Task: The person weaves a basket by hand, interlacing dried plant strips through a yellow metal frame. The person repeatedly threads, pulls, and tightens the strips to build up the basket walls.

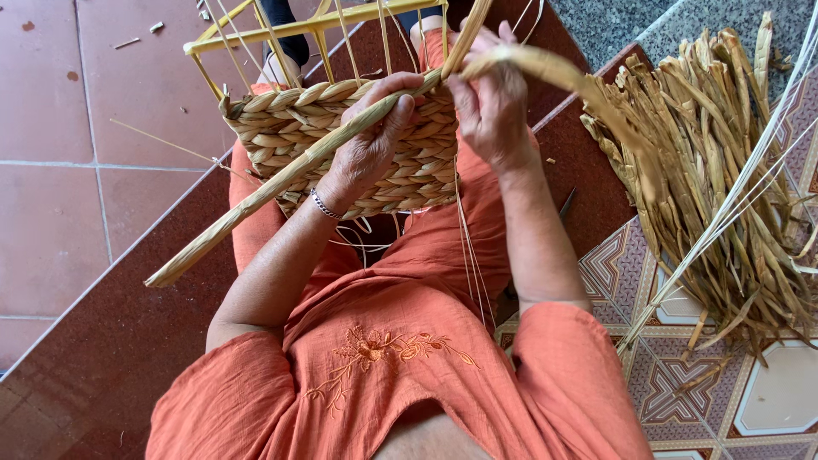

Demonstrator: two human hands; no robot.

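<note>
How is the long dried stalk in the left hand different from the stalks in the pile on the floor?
The stalk in the left hand is single, straight and lifted across the woven basket; the pile lies loose on the floor, many stalks together. The held stalk looks smooth, the piled ones bent and frayed. Both are dry and straw-coloured.

Single head-worn view, steeply downward and close over lap, hands (430,119) and floor (51,170).

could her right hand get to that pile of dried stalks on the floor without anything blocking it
Probably yes: the pile of dried stalks lies on the right hand's own side with nothing between, though that hand is pinching a stalk against the woven basket.
</note>
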